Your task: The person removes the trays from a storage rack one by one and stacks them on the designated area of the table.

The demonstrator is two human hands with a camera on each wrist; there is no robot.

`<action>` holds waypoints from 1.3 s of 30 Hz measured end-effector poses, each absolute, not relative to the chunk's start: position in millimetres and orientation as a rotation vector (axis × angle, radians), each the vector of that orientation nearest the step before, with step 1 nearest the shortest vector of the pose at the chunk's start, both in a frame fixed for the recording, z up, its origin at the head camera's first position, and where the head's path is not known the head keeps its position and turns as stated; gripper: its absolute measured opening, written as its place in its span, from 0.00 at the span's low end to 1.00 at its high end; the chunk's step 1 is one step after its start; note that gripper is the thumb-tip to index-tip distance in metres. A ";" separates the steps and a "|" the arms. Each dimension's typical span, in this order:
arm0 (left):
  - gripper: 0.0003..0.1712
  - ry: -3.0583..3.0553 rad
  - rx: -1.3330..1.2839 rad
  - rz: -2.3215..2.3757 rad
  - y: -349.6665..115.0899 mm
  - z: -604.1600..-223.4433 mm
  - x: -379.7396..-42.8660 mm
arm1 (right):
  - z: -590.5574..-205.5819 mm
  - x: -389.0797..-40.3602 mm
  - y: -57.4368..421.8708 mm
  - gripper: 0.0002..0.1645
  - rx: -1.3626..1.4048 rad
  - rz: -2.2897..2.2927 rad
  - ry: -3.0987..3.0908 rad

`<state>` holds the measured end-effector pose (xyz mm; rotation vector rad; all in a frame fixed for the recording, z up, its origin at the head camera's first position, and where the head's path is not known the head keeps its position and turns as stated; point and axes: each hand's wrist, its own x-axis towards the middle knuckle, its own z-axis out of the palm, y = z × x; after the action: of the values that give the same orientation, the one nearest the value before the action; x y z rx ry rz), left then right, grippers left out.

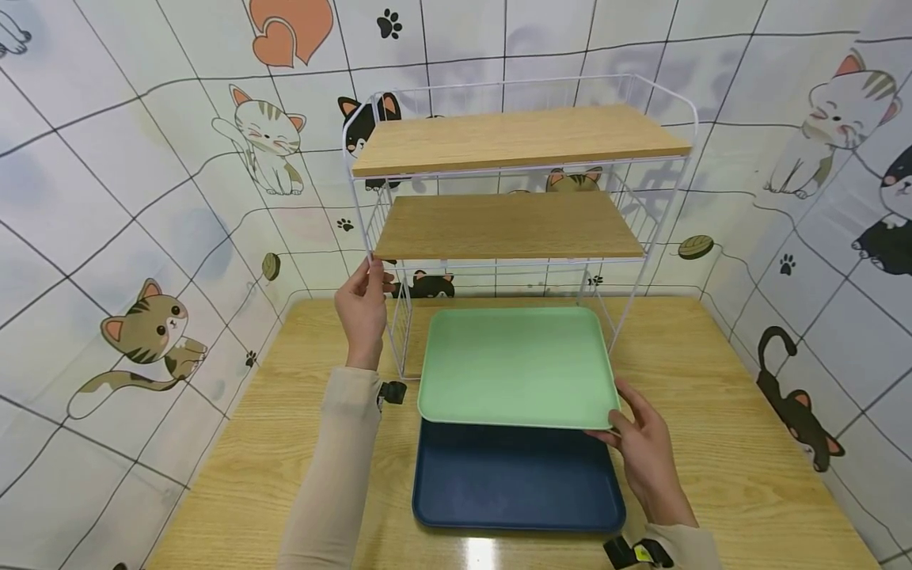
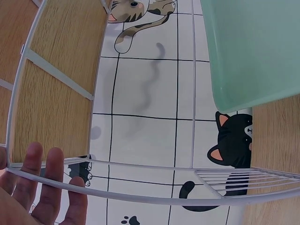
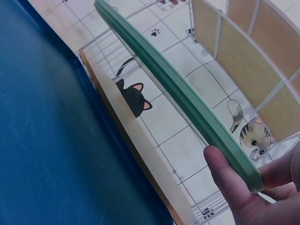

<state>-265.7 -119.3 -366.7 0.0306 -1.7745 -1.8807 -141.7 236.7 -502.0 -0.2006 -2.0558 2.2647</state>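
Note:
A light green tray [image 1: 518, 366] is held up above the tabletop, its back part inside the lowest level of a white wire rack [image 1: 666, 207]. My right hand [image 1: 647, 451] pinches the tray's front right corner, thumb on one face and fingers on the other, as the right wrist view shows. At the rack's left front post, by the middle wooden shelf [image 1: 509, 227], my left hand [image 1: 362, 310] grips the wire frame. In the left wrist view its fingers [image 2: 51, 176] curl around the white wire. A dark blue tray [image 1: 520, 483] lies on the table in front, partly covered by the green one.
Above the middle shelf sits a top wooden shelf [image 1: 523, 142]. The rack stands at the back of a wood-grain table [image 1: 734, 443], close to walls [image 1: 456, 36] printed with cartoon cats and grid lines. Wire side panels [image 1: 400, 328] bound the lowest level.

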 end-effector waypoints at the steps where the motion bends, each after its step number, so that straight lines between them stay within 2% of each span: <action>1: 0.20 -1.776 0.030 -1.881 -119.3 -366.7 -265.9 | -501.7 -139.5 236.2 0.34 -0.204 2.269 -2.049; 23: 0.20 -1.780 0.034 -1.874 -118.6 -366.0 -265.2 | -515.3 -92.4 237.8 0.37 -0.400 2.329 -2.023; 39: 0.20 -1.770 0.038 -1.874 -118.9 -367.0 -265.8 | -529.9 -78.3 230.7 0.36 -0.528 2.363 -2.053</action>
<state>-265.8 -118.9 -367.0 0.0380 -1.7701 -1.8737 -78.3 230.7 -529.9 -0.5277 -2.0525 2.3633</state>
